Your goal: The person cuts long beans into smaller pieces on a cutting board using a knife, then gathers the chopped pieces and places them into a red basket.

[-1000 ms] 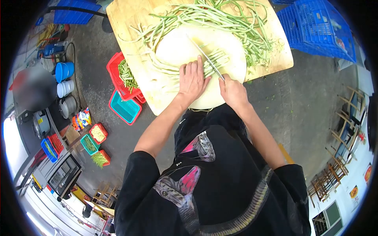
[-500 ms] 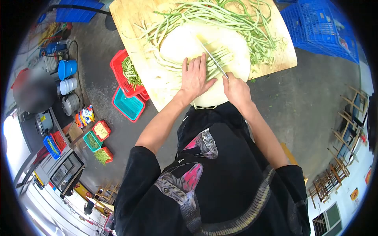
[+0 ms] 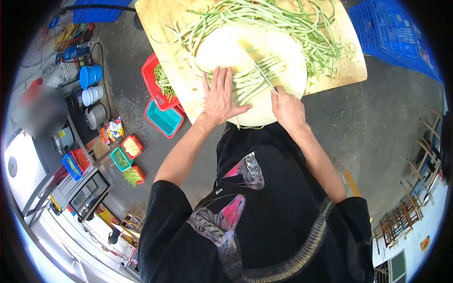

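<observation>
A knife (image 3: 261, 71) is gripped by its handle in my right hand (image 3: 289, 111). Its blade slants up and left across a row of green long beans (image 3: 250, 86) on the round pale cutting board (image 3: 217, 48). My left hand (image 3: 218, 96) lies flat at the left end of those beans, with its fingers and thumb spread apart. Beyond the board, a loose heap of uncut long beans (image 3: 271, 18) covers the far part of the wooden table (image 3: 163, 28). What lies beneath my left palm is hidden.
Left of the table, a red basket (image 3: 150, 70) contains cut beans, beside a teal basket (image 3: 164, 119) with a red rim. Blue crates (image 3: 384, 37) stand at the far right. Small food baskets (image 3: 131, 146) and buckets (image 3: 90, 76) are farther left.
My left hand has shifted left along the beans, and its fingers have spread. More of the bean row shows between it and the knife. The whole view has shifted slightly.
</observation>
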Motion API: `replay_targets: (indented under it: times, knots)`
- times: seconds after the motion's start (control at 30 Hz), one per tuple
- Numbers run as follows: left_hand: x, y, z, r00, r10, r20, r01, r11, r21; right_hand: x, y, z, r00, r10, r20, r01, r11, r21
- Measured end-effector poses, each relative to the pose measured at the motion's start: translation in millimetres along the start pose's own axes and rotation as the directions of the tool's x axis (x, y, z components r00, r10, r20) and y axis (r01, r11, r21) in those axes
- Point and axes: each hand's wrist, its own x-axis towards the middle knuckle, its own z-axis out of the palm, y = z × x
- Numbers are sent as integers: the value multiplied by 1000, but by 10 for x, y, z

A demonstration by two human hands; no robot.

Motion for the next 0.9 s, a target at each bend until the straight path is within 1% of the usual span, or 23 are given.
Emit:
replay_targets:
  times: [0.07, 0.13, 0.23, 0.33, 0.43, 0.53, 0.73, 0.83, 0.9]
  knots:
    - [10, 21, 2, 1000, -7, 11, 7, 1000, 24, 9, 21, 30, 999, -21, -44, 21, 1000, -7]
    - [46, 24, 26, 1000, -10, -20, 10, 1000, 13, -14, 36, 66, 991, -65, -114, 63, 998, -15]
    - [-11, 5, 91, 998, 7, -58, -8, 1000, -9, -30, -9, 68, 995, -39, -96, 37, 999, -16]
    - [-17, -53, 185, 994, 27, -102, -31, 999, -39, -46, -50, 112, 991, -22, -135, 18, 999, -30]
    - [-24, -70, 238, 987, 57, -148, -65, 997, -50, -59, -92, 88, 992, 7, -126, -13, 999, -42]
    - [17, -84, 275, 976, 84, -201, -98, 993, -64, -64, -65, 161, 986, -13, -164, 0, 997, -78]
    - [-11, -106, 272, 976, 98, -192, -115, 990, -77, -305, -204, 20, 976, 14, -218, -11, 1000, 17]
    - [-54, -114, 283, 977, 100, -186, -118, 989, -88, -529, -279, 5, 977, 4, -212, 4, 999, 36]
    - [-38, -122, 289, 976, 101, -193, -121, 988, -96, -654, -356, 12, 982, 23, -186, -6, 996, 94]
